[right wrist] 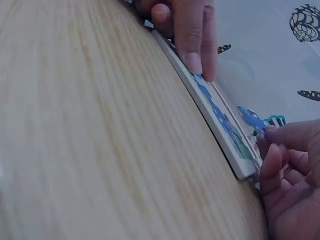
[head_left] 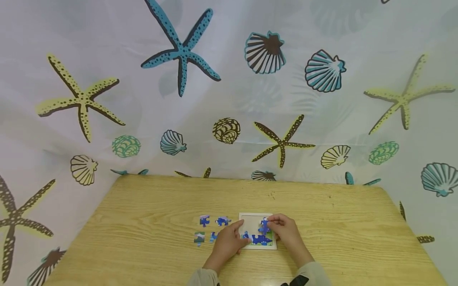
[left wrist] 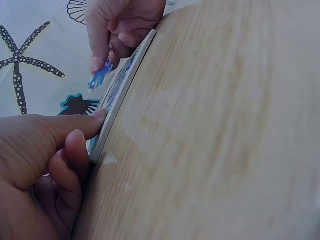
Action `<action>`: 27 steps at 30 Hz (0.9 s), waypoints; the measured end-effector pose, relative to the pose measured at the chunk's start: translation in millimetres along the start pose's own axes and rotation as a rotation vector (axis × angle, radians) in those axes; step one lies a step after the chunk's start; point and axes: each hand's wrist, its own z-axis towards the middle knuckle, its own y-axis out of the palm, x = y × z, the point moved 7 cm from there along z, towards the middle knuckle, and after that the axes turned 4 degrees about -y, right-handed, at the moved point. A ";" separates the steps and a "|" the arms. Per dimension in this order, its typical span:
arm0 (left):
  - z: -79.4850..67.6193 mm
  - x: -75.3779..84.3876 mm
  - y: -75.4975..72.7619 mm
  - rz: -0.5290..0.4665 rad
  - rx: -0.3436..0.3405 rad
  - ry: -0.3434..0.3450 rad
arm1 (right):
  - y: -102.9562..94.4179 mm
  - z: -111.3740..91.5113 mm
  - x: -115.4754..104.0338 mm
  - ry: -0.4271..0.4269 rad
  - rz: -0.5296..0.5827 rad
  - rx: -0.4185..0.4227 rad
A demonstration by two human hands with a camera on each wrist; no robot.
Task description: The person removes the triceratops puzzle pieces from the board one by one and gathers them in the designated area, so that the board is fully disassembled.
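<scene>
A square puzzle tray (head_left: 255,214) with a pale rim lies on the table. Joined blue and green jigsaw pieces (head_left: 260,239) fill its near side, while bare backing shows farther up. My left hand (head_left: 226,240) grips the tray's left side, its thumb over the near left part and the index finger stretched along the edge. Over the tray's right half, my right hand (head_left: 287,230) pinches a blue puzzle piece (left wrist: 101,75) between thumb and fingertips. That piece is tilted and raised above the tray in both wrist views.
Left of the tray lie several loose pieces, among them a purple-blue puzzle piece (head_left: 204,220) and a green-and-white one (head_left: 199,237). The wooden table (head_left: 150,206) reaches back to a curtain (head_left: 229,99) printed with starfish and shells.
</scene>
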 end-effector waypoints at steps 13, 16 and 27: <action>-0.7 -2.2 0.7 0.001 -0.007 -0.014 | -53.6 -2.5 4.5 -0.038 -0.156 0.126; -2.3 -3.4 0.6 -0.002 -0.007 -0.019 | -61.8 -3.5 4.5 -0.086 -0.279 0.151; -2.0 -0.7 -0.7 0.018 0.005 0.005 | -67.3 -2.3 6.1 -0.113 -0.357 0.185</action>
